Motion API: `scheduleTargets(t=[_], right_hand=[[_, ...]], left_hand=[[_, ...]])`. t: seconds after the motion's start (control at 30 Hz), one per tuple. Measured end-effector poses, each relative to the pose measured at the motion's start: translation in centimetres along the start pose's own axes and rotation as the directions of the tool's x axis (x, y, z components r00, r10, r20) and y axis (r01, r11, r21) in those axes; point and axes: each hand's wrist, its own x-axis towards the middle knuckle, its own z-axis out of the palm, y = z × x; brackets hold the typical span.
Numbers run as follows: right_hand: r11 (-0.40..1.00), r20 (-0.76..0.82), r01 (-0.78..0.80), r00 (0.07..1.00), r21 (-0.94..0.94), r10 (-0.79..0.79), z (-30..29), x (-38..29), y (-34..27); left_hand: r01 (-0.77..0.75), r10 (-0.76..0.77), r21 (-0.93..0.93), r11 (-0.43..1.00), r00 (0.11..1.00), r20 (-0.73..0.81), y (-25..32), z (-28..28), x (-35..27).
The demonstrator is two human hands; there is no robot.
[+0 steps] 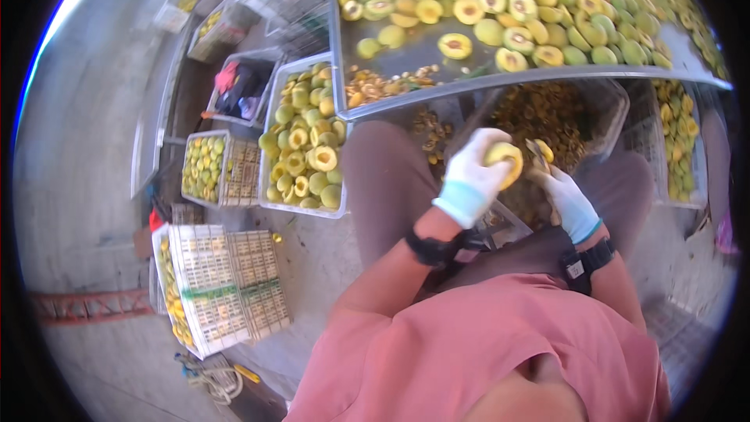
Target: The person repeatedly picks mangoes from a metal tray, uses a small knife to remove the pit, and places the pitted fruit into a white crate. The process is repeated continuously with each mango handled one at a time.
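Note:
My left hand (477,173), in a white knit glove with a light-blue cuff, holds a cut yellow-fleshed fruit half (505,163). To its right, my right hand (562,190), gloved alike, is closed on a small knife (538,155); a yellow piece of fruit (546,151) is at its blade. Both hands are apart, above my lap and a container of brown pits and scraps (542,111). In front of me, a metal tray table (422,92) bears many halved green-skinned fruits (518,38), several with pits in them.
Left of my knee stands a white crate of fruit halves (304,140). Farther left are a smaller fruit crate (205,167), a crate with cloth (237,88) and stacked white crates (217,287). Another fruit crate (679,140) stands at the right. Rope (217,384) lies on the floor.

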Motion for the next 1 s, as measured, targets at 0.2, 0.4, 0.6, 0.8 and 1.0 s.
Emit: scheduleTargets(t=[0.2,0.4,0.6,0.8,1.0], right_hand=[[0.674,-0.013,0.026,0.999,-0.738,-0.053,-1.2,1.5,2.0],[0.701,-0.072,-0.113,0.994,-0.704,0.088,0.2,3.9,1.9],[0.695,-0.152,-0.229,0.973,-0.681,0.172,0.9,4.0,1.8],[0.737,-0.181,-0.25,0.968,-0.627,0.174,1.2,4.5,2.5],[0.733,-0.16,-0.213,0.977,-0.646,0.143,0.9,4.7,3.4]], left_hand=[[0.114,-0.239,-0.241,0.964,0.769,-0.593,-3.4,-16.3,-3.7],[0.662,-0.572,-0.258,0.703,0.311,-0.759,-17.8,-25.5,-12.9],[0.853,-0.266,0.201,0.481,0.361,-0.894,-22.0,-27.3,-13.3],[0.833,-0.195,0.361,0.418,0.471,-0.86,-24.9,-30.1,-10.7],[0.634,-0.192,0.682,0.366,0.768,-0.611,-24.9,-28.5,-11.9]])
